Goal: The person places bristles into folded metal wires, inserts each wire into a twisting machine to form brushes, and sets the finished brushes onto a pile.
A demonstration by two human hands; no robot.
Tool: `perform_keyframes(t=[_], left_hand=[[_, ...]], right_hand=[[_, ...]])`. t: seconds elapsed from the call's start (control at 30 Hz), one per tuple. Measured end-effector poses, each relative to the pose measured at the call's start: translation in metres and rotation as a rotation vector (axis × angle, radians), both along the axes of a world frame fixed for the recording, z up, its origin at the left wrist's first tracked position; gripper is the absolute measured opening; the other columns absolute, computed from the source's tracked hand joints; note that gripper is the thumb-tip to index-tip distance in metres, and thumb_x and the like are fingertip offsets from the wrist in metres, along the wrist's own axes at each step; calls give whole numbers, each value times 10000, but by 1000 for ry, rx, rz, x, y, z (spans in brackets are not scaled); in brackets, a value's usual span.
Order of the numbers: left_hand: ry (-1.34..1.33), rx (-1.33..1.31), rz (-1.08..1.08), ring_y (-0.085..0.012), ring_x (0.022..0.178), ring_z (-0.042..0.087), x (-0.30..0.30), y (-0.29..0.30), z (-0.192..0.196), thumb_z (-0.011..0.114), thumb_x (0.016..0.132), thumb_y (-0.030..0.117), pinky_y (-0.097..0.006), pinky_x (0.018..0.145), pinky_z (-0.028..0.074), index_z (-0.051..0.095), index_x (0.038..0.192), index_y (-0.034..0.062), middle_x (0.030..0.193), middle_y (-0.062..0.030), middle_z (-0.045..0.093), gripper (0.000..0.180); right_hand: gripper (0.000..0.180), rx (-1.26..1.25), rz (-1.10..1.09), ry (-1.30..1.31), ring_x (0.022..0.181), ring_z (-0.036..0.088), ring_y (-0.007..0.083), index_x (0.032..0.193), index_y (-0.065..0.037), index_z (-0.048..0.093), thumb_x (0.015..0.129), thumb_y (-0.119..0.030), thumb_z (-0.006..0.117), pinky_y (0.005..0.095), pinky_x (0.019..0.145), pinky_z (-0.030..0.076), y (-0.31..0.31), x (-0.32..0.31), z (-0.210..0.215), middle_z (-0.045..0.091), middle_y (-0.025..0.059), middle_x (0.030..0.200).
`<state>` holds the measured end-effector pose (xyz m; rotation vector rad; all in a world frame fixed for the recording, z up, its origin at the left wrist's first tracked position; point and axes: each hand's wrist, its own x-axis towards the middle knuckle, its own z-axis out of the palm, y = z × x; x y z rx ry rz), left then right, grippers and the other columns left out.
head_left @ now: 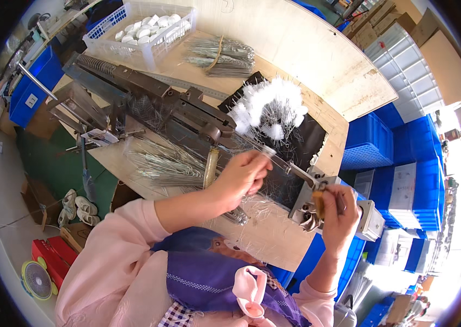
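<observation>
My left hand (248, 173) is closed in a pinch around a small white bristle tuft (268, 151), beside the thin metal rod that runs from the long dark metal machine (187, 111). My right hand (340, 215) is wrapped around a yellowish-brown handle (318, 203) on the grey metal head (309, 191) at the machine's right end. Just beyond my left hand lies a pile of white bristle brushes (252, 103) with thin wire stems, on a black sheet (313, 126). Loose looped metal wires (168, 166) lie to the left of my left wrist.
At the back stand a clear basket (157, 54) of round white pieces and a banded wire bundle (225, 57). A wooden board (301, 43) borders the table (274, 229) at the back. Blue crates (369, 141) are stacked on the right. A small fan (38, 280) stands at lower left.
</observation>
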<state>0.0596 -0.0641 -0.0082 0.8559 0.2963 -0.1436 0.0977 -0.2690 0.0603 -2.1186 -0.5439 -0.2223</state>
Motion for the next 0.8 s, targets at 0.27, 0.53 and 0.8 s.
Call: perform_keyframes(t=[0.27, 0.53, 0.8], left_hand=[[-39, 89, 267, -54, 496, 321, -9, -1, -3, 503, 994, 267, -210, 463, 269, 560, 859, 54, 594, 50, 399, 259], [14, 31, 310, -66, 456, 303, -13, 0, 8, 519, 985, 253, -237, 449, 252, 565, 829, 53, 539, 39, 389, 257], [-69, -16, 3, -178, 913, 633, 1, 1, -10, 319, 1008, 488, -330, 840, 520, 453, 1202, 52, 1024, -118, 616, 496]], right_hand=[[243, -327, 493, -169, 827, 606, 378, 1021, -16, 607, 805, 42, 513, 433, 742, 484, 94, 66, -27, 617, 198, 847], [239, -98, 601, 497, 618, 613, 146, 1062, 65, 640, 860, -41, 568, 278, 614, 506, 93, 70, -10, 659, 130, 762], [262, -117, 649, 794, 622, 589, 79, 1099, 101, 596, 899, -67, 573, 235, 560, 478, 94, 97, 0, 652, 58, 745]])
